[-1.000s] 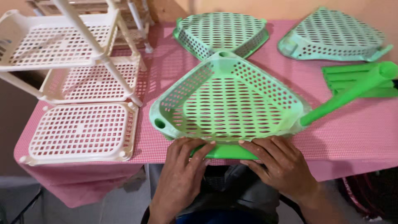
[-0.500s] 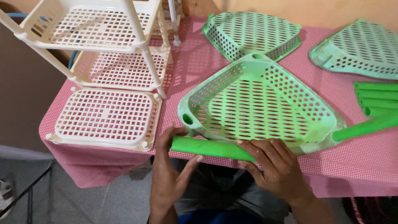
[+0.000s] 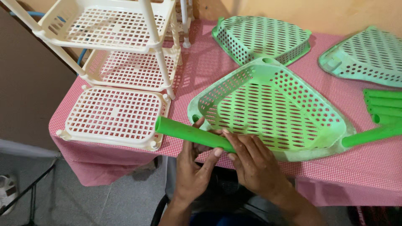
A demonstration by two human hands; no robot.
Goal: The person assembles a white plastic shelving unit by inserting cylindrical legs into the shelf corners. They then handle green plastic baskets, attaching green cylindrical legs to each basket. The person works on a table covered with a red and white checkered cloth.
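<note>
Green tube (image 3: 190, 134) now further left, both hands gripping: left hand (image 3: 193, 167), right hand (image 3: 251, 161).

My left hand (image 3: 193, 171) and right hand (image 3: 255, 164) close on a bright green plastic tube (image 3: 193, 134). The perforated triangular plastic shelf tray (image 3: 268, 109) before me is pale green, the slotted plastic rack (image 3: 113, 71) cream, the checked tablecloth (image 3: 368, 167) pink-and-white.
</note>
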